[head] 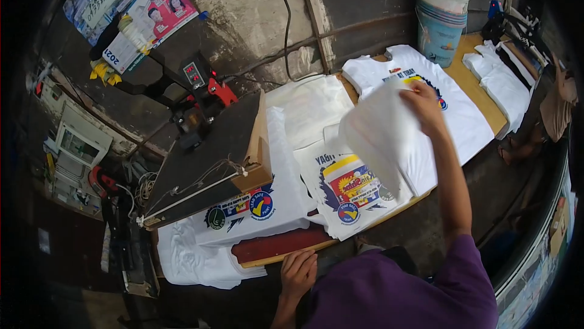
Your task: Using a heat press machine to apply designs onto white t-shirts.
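My right hand (422,101) grips a thin whitish sheet (376,123) by its upper right edge; the sheet is blurred and bent. Under it lies a stack of transfer sheets (315,178) bearing a mirrored colour print. A white T-shirt (461,119) with a colour print lies flat beyond my right hand. At the board's near edge, the fingers of my left hand (299,269) rest close together on the wooden rim (269,261); its palm is hidden. To its upper left, the raised heat press platen (205,160) overhangs another printed white shirt (287,206).
Blank-looking sheets (310,105) lie by the wall. Stacked buckets (441,23) and folded white garments (499,85) occupy the right end of the table. A lit control box (193,75) sits above the press. A black cable (287,23) hangs down the wall.
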{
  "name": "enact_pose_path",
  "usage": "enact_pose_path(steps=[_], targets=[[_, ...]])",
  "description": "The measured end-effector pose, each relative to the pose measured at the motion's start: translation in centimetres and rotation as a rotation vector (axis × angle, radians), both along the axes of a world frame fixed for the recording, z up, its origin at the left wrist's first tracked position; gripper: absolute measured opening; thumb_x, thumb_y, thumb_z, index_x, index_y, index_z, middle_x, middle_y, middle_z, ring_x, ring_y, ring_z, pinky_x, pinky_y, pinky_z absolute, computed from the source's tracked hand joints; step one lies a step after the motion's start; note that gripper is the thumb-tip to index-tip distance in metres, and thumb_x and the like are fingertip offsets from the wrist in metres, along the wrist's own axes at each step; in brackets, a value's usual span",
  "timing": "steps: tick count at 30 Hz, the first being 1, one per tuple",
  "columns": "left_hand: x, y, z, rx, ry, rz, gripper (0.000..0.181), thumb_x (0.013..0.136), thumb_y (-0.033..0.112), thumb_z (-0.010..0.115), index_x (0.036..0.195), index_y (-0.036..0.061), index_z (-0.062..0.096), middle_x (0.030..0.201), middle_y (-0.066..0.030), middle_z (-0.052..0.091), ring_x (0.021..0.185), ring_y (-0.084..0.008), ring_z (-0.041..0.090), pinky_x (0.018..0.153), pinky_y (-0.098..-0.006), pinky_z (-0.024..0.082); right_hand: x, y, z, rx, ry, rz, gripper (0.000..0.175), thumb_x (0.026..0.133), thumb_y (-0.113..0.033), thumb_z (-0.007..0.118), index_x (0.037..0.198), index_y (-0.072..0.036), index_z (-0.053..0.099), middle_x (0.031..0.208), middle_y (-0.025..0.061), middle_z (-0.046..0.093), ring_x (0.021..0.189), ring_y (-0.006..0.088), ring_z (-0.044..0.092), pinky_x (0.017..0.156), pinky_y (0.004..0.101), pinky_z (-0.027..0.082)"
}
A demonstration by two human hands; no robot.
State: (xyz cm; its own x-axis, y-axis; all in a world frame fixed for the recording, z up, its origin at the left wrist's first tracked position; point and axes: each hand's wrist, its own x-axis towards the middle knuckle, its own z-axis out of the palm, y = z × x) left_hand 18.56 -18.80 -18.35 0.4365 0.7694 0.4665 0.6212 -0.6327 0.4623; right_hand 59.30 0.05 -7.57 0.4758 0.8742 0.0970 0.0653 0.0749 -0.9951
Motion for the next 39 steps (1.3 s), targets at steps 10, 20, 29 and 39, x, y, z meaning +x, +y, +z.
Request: enact_pose_path(steps=[10, 20, 29, 39], targets=[[0.7, -0.4, -0.6, -0.046, 0.042, 0.169, 0.014, 0.075, 0.002, 0.065, 0.089, 0.0014, 0.068, 0.097, -0.0075, 0.066, 0.093, -0.0238, 0.062, 0.081, -0.0374, 0.049, -5.5, 12.0, -6.2, 0.277, 0.708, 0.111, 0.019, 0.075, 0.006, 0.064, 0.078, -0.006, 0.05, 0.074, 0.0073, 0.056, 0.059, 0.0145, 0.056, 0.05, 0.0266, 0.047], [0.9, -1.3, -2.2, -0.132, 0.051, 0.268, 0.012, 0.076, 0.003, 0.066, 0.088, 0.0022, 0.069, 0.096, -0.0064, 0.067, 0.093, -0.0228, 0.062, 0.08, -0.036, 0.049, -8.9, 7.6, -26.0, -0.325, 0.158, -0.257, 0.014, 0.067, 0.002, 0.058, 0.065, -0.004, 0.045, 0.058, 0.0072, 0.053, 0.049, 0.0152, 0.053, 0.041, 0.0322, 0.046], [1.3, -2.3, -2.0, -0.159, 0.023, 0.354, 0.012, 0.076, 0.001, 0.064, 0.087, 0.0002, 0.068, 0.096, -0.0111, 0.067, 0.089, -0.0278, 0.063, 0.078, -0.0381, 0.05, -15.6, 19.1, -29.2, -0.364, 0.293, -0.393, 0.012, 0.068, 0.002, 0.057, 0.071, -0.004, 0.047, 0.073, 0.0115, 0.057, 0.054, 0.0208, 0.058, 0.044, 0.0364, 0.055], [-1.5, -5.5, -3.4, -0.228, 0.027, 0.57, 0.018, 0.078, 0.002, 0.063, 0.096, 0.0016, 0.066, 0.099, -0.012, 0.065, 0.093, -0.0292, 0.061, 0.079, -0.0394, 0.048, -22.6, 21.2, -27.2, -0.655, 0.544, 0.285, 0.041, 0.089, -0.032, 0.055, 0.098, 0.008, 0.051, 0.07, 0.0206, 0.063, 0.055, 0.027, 0.064, 0.048, 0.0402, 0.056]])
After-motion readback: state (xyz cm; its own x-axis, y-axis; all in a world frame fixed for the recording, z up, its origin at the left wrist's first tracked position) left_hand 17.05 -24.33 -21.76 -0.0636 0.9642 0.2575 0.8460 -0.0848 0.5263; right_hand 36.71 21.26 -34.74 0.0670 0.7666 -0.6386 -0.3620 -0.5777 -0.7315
